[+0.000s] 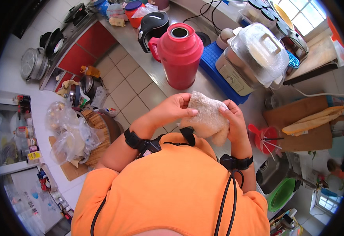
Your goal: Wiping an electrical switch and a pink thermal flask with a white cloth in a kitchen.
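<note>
A beige, fluffy cloth (208, 115) hangs between my two hands, close to my orange shirt. My left hand (180, 106) pinches its upper left side between thumb and fingers. On the opposite side, my right hand (233, 118) grips the cloth's right edge, thumb on top. The lower part of the cloth droops in a fold. Just beyond it, a red thermos flask (181, 59) stands upright on the metal counter (163, 75), its neck uncovered. An electric steamer (248, 62) with a clear, wet-looking lid sits on a blue plastic base (211, 56) to the right.
A black kettle (152, 28) stands behind the flask. At right are a red container (267, 140) with thin sticks, a brown board (310, 141), a sink (273, 174) and a green basin (282, 194). Plastic bags (71, 132) lie around a round wooden block (101, 141) at left.
</note>
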{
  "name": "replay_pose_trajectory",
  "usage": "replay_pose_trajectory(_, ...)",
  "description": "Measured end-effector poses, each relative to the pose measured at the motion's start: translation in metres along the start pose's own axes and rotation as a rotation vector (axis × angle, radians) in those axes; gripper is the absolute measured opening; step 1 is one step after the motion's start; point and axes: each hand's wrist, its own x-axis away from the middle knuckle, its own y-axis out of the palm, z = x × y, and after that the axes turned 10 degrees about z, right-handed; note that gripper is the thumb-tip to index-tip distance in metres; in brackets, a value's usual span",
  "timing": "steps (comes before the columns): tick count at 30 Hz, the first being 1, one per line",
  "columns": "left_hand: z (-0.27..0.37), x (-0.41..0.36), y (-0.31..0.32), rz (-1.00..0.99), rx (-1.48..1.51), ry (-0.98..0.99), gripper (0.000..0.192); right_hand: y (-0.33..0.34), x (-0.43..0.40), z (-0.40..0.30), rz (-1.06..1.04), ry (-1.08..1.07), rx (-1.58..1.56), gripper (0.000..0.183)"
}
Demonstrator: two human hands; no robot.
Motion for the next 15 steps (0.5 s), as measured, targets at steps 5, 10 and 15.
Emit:
replay_pose_trajectory(5,-0.005,-0.023,-0.004,0.082,-0.060,-0.104,0.041,-0.003,-0.019,0.004,-0.113,0.235,0.116,0.033)
replay_pose_trajectory(10,-0.013,-0.030,-0.006,0.074,-0.005,-0.046,0.041,-0.008,-0.038,0.013,-0.095,0.229,-0.052,0.033)
replay_pose_trajectory(15,-0.014,-0.042,-0.022,0.093,-0.125,-0.315,0.041,0.001,-0.041,0.016,-0.053,0.179,-0.183,0.023)
